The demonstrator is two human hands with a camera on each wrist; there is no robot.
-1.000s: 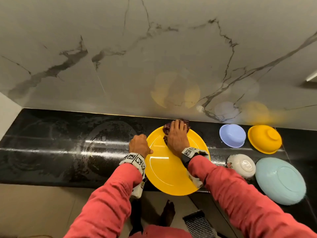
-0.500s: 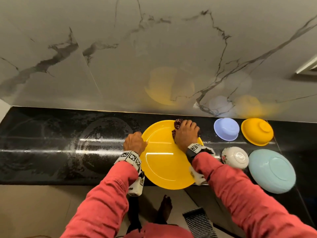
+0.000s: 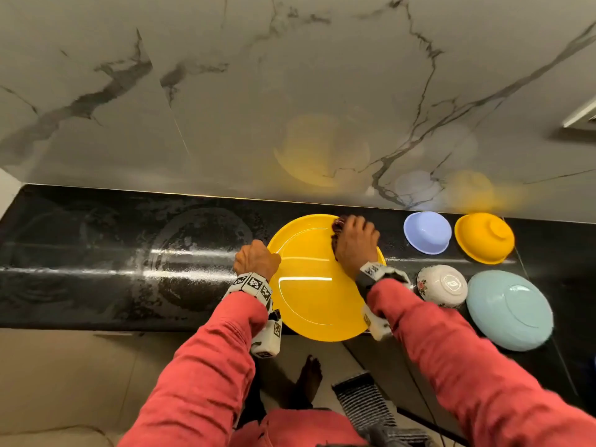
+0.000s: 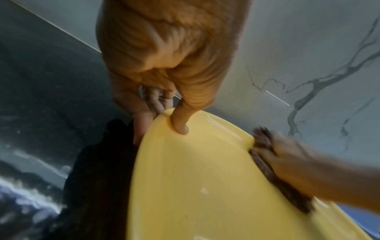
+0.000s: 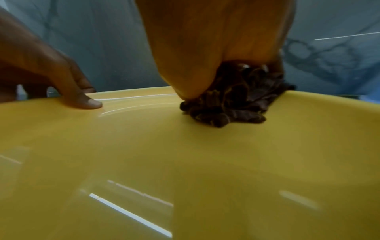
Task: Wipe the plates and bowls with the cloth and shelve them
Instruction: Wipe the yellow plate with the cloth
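Glossy round yellow plate (image 3: 317, 295), left hand (image 3: 256, 260) pinching its rim, right hand (image 3: 354, 241) seemingly clutching crumpled dark cloth (image 5: 232, 104)

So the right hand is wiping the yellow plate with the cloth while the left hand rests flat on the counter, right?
Not quite. The left hand grips the yellow plate at its rim, thumb on top, as the left wrist view shows. The right hand does press the cloth on it.

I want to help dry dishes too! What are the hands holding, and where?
The left hand pinches the yellow plate at its left rim, thumb on top. The right hand presses a bunched dark cloth onto the plate's far right edge.
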